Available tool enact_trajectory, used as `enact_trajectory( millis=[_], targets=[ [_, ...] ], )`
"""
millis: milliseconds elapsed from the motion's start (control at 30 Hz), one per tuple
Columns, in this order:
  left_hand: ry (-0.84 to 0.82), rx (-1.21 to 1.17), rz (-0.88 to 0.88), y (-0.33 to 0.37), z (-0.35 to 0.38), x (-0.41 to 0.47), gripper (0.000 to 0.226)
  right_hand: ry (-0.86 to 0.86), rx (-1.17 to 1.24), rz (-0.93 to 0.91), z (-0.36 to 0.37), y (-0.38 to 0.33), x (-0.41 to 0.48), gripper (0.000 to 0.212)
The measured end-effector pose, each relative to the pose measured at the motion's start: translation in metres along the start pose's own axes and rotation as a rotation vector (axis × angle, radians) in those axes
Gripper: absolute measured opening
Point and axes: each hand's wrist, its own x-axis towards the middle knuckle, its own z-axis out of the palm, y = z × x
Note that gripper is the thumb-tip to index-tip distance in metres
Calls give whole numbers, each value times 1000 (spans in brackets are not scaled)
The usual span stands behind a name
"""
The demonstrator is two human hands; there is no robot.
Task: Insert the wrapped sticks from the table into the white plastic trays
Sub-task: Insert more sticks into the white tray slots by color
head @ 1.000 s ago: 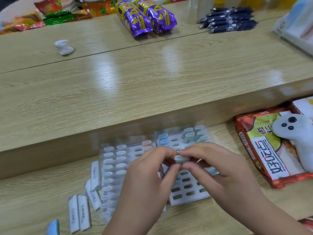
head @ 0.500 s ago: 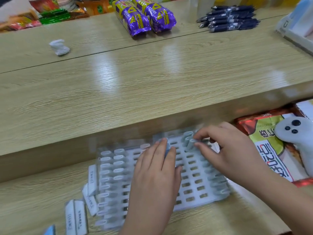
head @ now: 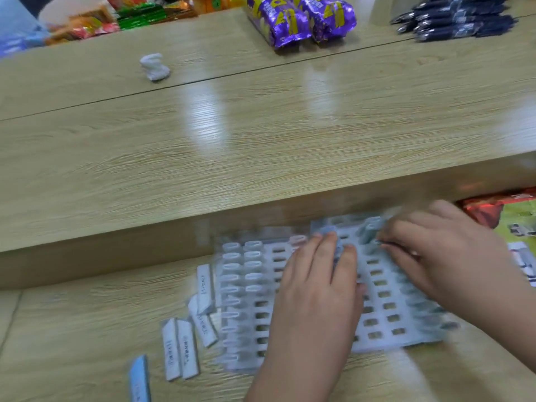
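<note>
Since a second ago my two hands have come apart. Then they pinched one stick together above the trays. Now my left hand (head: 316, 288) lies flat on the white plastic slotted tray (head: 380, 329), its fingers (head: 326, 245) straight and close together, pressing it down. My right hand (head: 438, 256) is at the far rows of that tray, where it already was half a second ago. Its fingers (head: 404, 229) are curled in, tips drawn narrow, just beside a pale upright stick (head: 371, 226) standing in a far slot. Blur hides whether they pinch that stick or have let it go, so I cannot tell.

I judge this stick is seated or nearly so. That would mean one more slot filled, and fetching another comes next. Most slots around my hands look empty, while the two left columns of the clearer second tray (head: 240, 274) hold sticks. The loose white wrapped sticks (head: 179, 346) lie on the light wood desk (head: 87, 329) just left of the trays, with a blue wrapped stick (head: 139, 378) nearest me.

Farther out, a red and green snack packet (head: 507, 219) sits to my right. On the raised level are a crumpled white tissue (head: 155, 66), purple foil snack packs (head: 301, 21) and dark pens (head: 452, 21).
</note>
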Motion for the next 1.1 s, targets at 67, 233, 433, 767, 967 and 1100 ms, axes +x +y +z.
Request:
enact_trajectory(
  millis=[67,233,433,767,967,1100],
  targets=[
    [63,-60,-1,-7,-9,-8,41,36,-86,-35,3,5,-4,28],
    [296,-159,-95,-73,-36,-45,28,55,92,90,5,-39,8,41],
    [150,-130,-503,-177,-54,-101,25,35,270,-66,10,-190,40,15],
    [-94,-97,-748,-186,-38,-187,49,-487,-44,-55,69,-315,24,48],
    [27,-93,-746,-194,-34,-184,26,-467,37,-9,92,-325,33,50],
    [122,-302,-827,-209,-35,-179,21,-433,141,40,101,-337,49,44]
  ],
)
